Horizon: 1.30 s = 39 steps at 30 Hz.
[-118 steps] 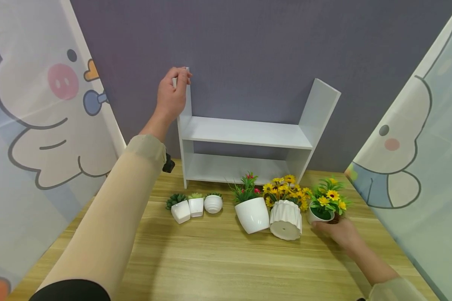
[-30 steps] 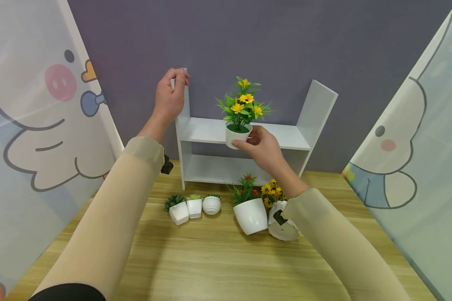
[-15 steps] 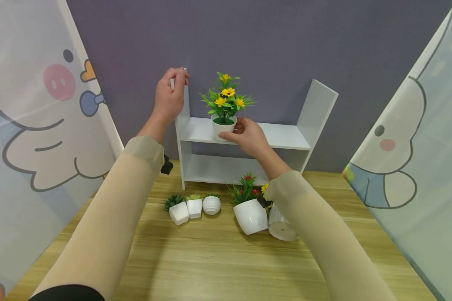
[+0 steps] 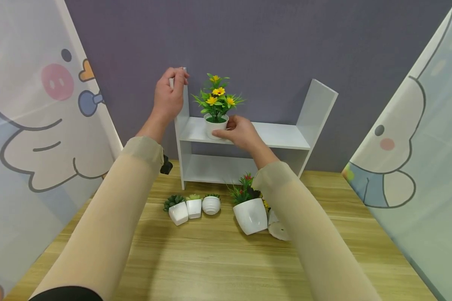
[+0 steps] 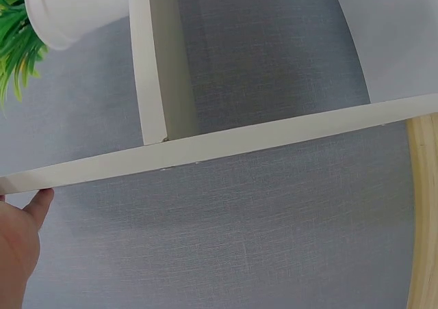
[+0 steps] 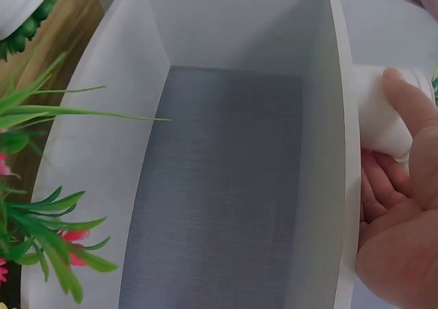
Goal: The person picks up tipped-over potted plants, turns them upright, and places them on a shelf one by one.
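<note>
My right hand (image 4: 241,131) holds a potted plant with yellow flowers (image 4: 216,104) by its white pot, thumb in front and fingers behind. The pot stands at the left part of the upper board of a white shelf (image 4: 278,134); the right wrist view has the pot (image 6: 383,111) right at that board. At the shelf's left end, my left hand (image 4: 170,92) grips the top of the side panel (image 4: 183,98). In the left wrist view only part of the left hand (image 5: 17,247) shows, a fingertip against the panel's edge.
On the wooden table (image 4: 196,259) in front lie three small potted succulents (image 4: 211,205), a tipped white pot with red flowers (image 4: 250,216) and a fluted white pot (image 4: 278,229), partly hidden by the right sleeve. A grey wall (image 4: 248,50) backs the shelf; printed panels flank it.
My right hand has lifted the yellow-flowered plant from the table's right side, carried it left and up, and brought it to the upper board. The left hand has stayed on the side panel.
</note>
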### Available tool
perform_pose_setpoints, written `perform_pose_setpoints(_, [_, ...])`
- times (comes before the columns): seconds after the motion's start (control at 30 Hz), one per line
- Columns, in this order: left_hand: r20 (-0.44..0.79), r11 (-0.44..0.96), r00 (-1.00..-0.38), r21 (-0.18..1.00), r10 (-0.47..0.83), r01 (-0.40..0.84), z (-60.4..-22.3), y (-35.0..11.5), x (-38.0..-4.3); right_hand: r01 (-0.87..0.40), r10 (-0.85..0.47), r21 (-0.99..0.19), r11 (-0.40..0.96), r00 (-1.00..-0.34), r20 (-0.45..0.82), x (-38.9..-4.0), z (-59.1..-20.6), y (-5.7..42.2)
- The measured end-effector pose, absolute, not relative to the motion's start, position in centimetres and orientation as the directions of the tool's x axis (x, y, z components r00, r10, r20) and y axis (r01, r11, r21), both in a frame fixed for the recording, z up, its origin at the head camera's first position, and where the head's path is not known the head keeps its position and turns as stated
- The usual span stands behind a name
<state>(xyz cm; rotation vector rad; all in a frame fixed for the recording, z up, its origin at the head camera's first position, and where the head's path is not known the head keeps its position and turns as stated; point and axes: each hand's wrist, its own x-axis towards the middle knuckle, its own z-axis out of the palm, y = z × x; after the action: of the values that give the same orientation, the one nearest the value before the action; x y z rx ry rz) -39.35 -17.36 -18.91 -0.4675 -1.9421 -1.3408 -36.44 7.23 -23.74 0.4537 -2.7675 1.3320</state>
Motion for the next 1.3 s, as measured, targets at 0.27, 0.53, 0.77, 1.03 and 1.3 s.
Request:
perform_pose_setpoints(0.27, [0.731,0.401,-0.675,0.651,-0.102,0.644,-18.8,-17.2,-39.3,-0.274,-0.249,-0.787,0.552,-0.955,0.158,-36.9,-24.2,6.4])
perform_pose_setpoints(0.53, [0.733,0.395,-0.673,0.650,-0.100,0.650,-18.7,-17.2,-39.2,-0.240,-0.194,-0.795,0.557,-0.968,0.157,-36.8,-24.6,6.0])
perform_pose_setpoints(0.77, [0.732,0.410,-0.674,0.647,-0.100,0.643,-18.6,-17.2,-39.1,-0.234,-0.176,-0.792,0.564,-0.971,0.161,-36.5,-24.8,5.7])
perform_pose_setpoints(1.03, [0.725,0.398,-0.681,0.656,-0.099,0.641,-18.5,-17.2,-38.9,-0.247,-0.188,-0.781,0.574,-0.968,0.167,-36.7,-24.7,5.6])
perform_pose_setpoints(1.3, [0.723,0.391,-0.683,0.661,-0.103,0.641,-18.4,-17.3,-38.9,-0.259,-0.165,-0.751,0.607,-0.966,0.200,-36.8,-25.0,5.1])
